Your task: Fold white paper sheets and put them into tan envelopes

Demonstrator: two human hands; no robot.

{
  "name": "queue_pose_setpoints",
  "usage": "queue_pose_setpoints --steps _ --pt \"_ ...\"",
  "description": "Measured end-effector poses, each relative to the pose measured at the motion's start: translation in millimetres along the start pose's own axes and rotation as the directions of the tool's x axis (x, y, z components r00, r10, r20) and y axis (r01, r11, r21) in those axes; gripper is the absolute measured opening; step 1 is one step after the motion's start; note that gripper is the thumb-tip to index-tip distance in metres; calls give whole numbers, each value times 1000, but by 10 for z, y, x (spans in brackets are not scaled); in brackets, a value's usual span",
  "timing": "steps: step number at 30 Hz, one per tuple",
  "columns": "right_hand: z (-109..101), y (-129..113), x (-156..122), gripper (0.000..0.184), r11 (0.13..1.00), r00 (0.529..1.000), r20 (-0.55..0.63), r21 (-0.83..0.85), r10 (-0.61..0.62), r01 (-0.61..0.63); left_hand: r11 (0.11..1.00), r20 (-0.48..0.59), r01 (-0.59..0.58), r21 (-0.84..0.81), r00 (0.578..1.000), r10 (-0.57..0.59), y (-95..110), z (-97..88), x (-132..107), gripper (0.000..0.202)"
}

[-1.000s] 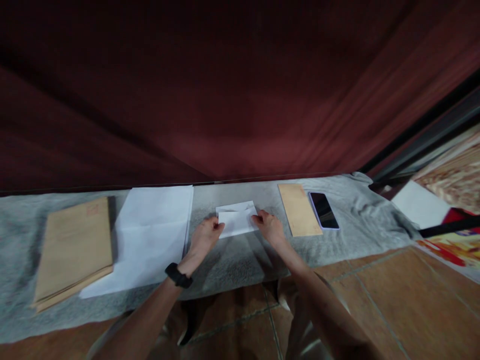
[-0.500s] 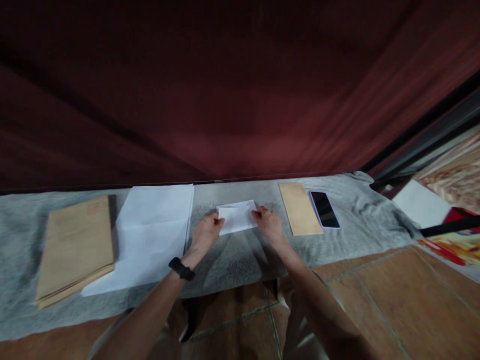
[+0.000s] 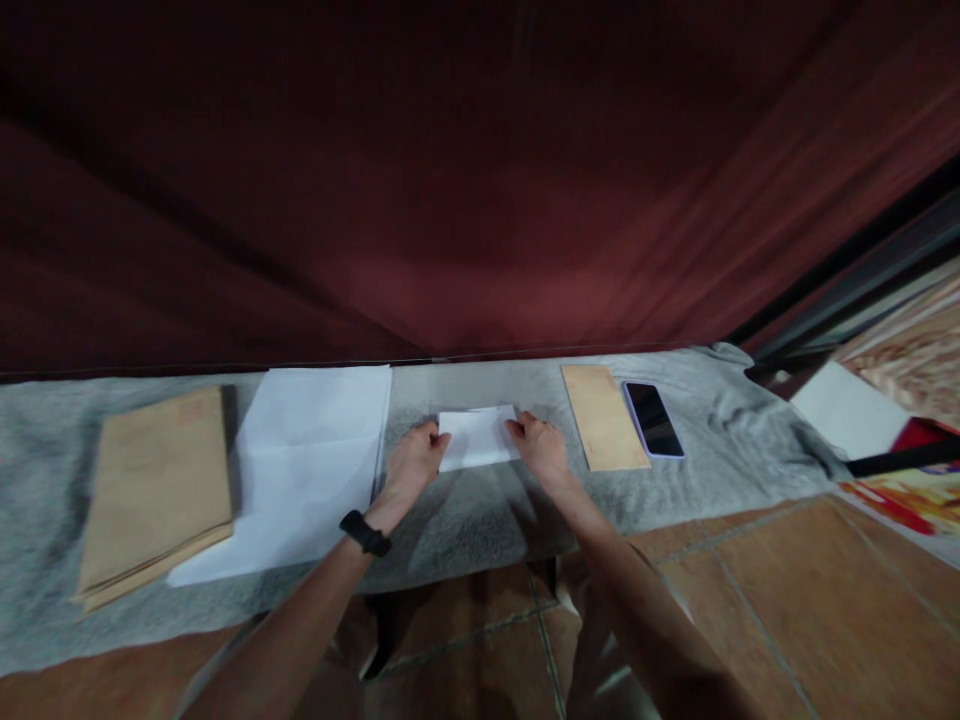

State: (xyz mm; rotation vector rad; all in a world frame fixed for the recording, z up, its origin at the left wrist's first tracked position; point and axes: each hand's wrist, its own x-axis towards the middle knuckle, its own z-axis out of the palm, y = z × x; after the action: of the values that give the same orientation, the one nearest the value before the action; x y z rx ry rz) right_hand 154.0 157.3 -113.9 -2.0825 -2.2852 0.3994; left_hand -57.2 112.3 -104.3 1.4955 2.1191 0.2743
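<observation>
Watching through the head camera: a second ago the paper (image 3: 480, 438) showed a far flap with a loose, slanting gap behind the front layer; now that gap has closed, leaving just a thin sliver along the far edge. The near edge has shifted a little away from me, so the packet looks narrower and squarer. I judge the layers close to even, though I cannot read how firm the crease is. Both hands grasp it: left hand (image 3: 415, 460) pinching the left edge, thumb on top; right hand (image 3: 540, 448) doing the same at the right edge. Paper sits mid-desk between them, over the grey cloth (image 3: 461, 520); cannot tell whether it rests or is slightly raised. Surroundings unchanged: envelope (image 3: 606, 418) right of the right hand, phone (image 3: 652, 420) just beyond it, too close to say whether they touch. Left of the left hand, large white sheets (image 3: 307, 450); farther left, a brown stack (image 3: 157, 490), its near right corner apparently lapping them. Red curtain (image 3: 450, 220) along the far side.
</observation>
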Motion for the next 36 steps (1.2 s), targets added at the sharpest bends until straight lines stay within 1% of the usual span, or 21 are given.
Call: queue_pose_setpoints --steps 7,12,15,20,25,27,30,32,36 --pt "97 -37 -10 43 997 994 -110 -71 -24 16 994 -17 -8 110 1000 10 53 -16 -8 29" --pt "120 -60 -33 45 995 993 -113 -100 -27 16 976 -58 -7 219 998 20 84 -8 -35 33" --pt "123 -72 -47 44 996 993 -113 -90 -33 23 966 -60 -7 259 998 23 114 -16 -59 35" --pt "111 -73 -53 37 998 989 -139 -45 -39 33 955 -65 1 297 998 19 137 -17 -79 37" --pt "92 -77 -43 31 991 963 -234 -45 -135 128 943 -90 -19 331 995 52 111 38 -68 40" --pt "118 -96 -45 32 980 946 -256 -27 -200 200 942 -104 -28 335 992 67 97 65 -63 42" --pt "215 -141 -59 38 936 905 -272 39 -327 350 945 -112 -35 327 991 75 80 96 -59 43" --pt "306 -169 -75 44 904 882 -269 74 -388 421 945 -120 -40 326 989 83 74 106 -59 44" --pt "473 -195 -114 53 888 868 -240 41 -436 457 940 -128 -33 339 988 81 82 106 -67 44"
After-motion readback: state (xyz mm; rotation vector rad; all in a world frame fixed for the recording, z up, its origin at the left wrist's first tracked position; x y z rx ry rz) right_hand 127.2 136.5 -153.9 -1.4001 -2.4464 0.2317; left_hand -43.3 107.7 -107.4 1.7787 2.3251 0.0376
